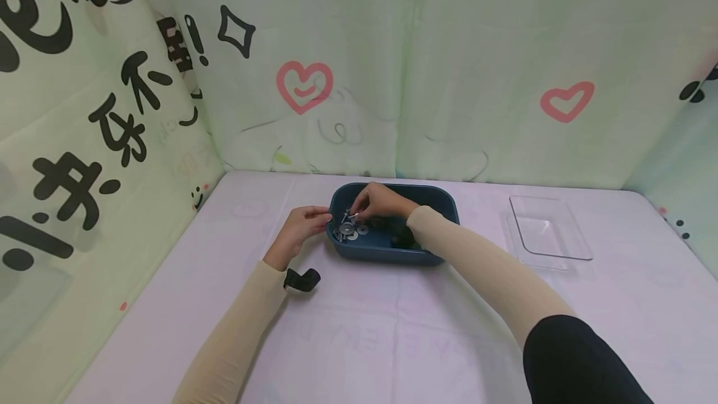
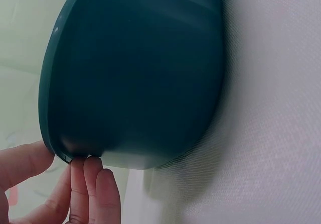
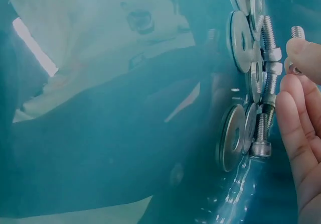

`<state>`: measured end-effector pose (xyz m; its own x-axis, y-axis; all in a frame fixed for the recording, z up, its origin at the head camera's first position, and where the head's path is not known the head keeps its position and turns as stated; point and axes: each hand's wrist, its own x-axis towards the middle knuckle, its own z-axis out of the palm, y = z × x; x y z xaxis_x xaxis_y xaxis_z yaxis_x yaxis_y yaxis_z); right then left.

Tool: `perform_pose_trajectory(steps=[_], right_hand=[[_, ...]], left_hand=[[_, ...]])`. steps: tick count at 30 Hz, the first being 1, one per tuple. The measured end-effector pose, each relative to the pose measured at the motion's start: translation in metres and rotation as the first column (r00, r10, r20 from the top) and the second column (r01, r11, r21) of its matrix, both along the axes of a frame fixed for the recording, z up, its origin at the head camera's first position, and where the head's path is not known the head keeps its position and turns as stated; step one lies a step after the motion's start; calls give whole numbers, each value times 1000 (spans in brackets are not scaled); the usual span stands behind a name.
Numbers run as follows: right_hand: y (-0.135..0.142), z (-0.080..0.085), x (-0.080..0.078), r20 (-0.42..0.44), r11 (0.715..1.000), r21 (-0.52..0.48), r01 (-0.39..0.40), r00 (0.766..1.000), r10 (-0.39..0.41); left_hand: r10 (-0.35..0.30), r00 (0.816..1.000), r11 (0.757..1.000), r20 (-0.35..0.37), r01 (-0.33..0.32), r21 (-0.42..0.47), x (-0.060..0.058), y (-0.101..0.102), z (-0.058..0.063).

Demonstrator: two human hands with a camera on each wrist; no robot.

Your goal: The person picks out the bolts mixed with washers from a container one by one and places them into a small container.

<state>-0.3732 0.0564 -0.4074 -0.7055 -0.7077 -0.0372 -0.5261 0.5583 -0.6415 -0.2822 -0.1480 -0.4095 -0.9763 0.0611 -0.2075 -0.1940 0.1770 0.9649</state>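
A dark blue plastic bin (image 1: 392,256) stands on the table. My left hand (image 1: 301,229) is at its left end, with the thumb at the rim and the other fingers (image 2: 106,194) against the outer wall below it. Inside the bin, my right hand (image 1: 382,201) pinches a small metal bolt (image 3: 297,32) between thumb and fingers; part of it is hidden by the thumb. Right beside those fingers lie several socket-head bolts (image 3: 261,146) and flat round washers (image 3: 231,138), grouped at the bin's left end.
To the right of the bin is a clear plastic tray (image 1: 552,229). The pale tablecloth (image 1: 348,341) spreads toward me. Printed curtains (image 1: 465,67) hang behind the table and on both sides. A black object (image 1: 402,235) shows in the bin under the right wrist.
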Motion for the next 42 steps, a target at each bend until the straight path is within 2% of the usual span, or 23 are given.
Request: perform_pose_trajectory(steps=[9, 19, 28, 42], right_hand=[[-1, 5, 2, -13, 1000, -8, -5, 1000, 5], [2, 26, 5, -7, 1000, -8, 8, 1000, -8], [9, 40, 7, 13, 1000, -25, 8, 1000, -7], [25, 62, 14, -42, 999, -20, -25, 999, 24]], left_hand=[[5, 1000, 1000, 5, -5, -5, 0, 1, 0], [2, 1000, 1000, 5, -3, 15, 0, 2, 1], [14, 1000, 1000, 12, -14, -3, 0, 2, 1], [2, 1000, 1000, 27, -1, -31, -1, 2, 4]])
